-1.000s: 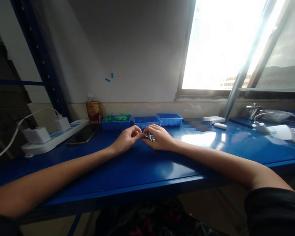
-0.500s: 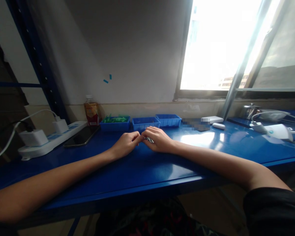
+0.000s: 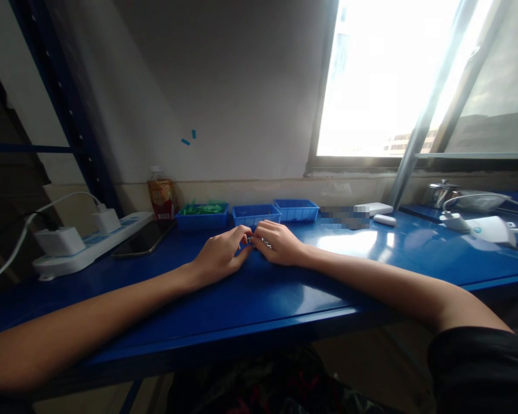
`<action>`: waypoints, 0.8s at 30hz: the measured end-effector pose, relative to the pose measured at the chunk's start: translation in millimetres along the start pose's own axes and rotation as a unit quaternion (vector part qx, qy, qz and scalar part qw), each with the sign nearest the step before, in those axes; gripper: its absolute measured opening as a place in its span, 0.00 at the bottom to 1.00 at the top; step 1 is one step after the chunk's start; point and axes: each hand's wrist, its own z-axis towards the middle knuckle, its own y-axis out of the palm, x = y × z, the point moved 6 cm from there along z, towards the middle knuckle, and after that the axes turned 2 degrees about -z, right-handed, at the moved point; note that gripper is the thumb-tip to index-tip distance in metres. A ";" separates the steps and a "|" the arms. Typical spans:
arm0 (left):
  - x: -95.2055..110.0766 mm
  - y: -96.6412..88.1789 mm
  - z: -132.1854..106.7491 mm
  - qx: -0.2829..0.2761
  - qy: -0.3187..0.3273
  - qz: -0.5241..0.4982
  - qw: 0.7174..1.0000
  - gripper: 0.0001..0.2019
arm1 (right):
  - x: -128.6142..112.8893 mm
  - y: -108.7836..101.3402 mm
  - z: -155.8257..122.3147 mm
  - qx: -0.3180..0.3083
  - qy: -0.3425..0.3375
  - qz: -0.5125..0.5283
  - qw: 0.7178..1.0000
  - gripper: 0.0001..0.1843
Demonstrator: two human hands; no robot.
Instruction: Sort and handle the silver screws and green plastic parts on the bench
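My left hand and my right hand meet above the blue table, fingertips close together. The fingers of my right hand curl around several small silvery metal pieces, partly hidden by the hand; their exact kind is too small to make out. At the fingertips of my left hand, a small silvery bit shows between the bent index finger and the thumb, where both hands meet. Just beyond the hands stands a blue bin.
On the left, a blue bin holds green pieces, near a bottle, a phone and a power strip. Another blue bin stands behind right. Further right are a white case and a white plug device.
My left thumb and index finger have moved apart from their tighter pinch, with the thumb lower. My right hand has barely shifted and keeps its curl around the metal pieces.
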 end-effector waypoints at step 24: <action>-2.7 4.9 3.0 -0.045 -0.003 0.038 0.998 0.15 | 0.0 -2.3 -3.0 -0.013 -0.011 0.011 1.000 0.08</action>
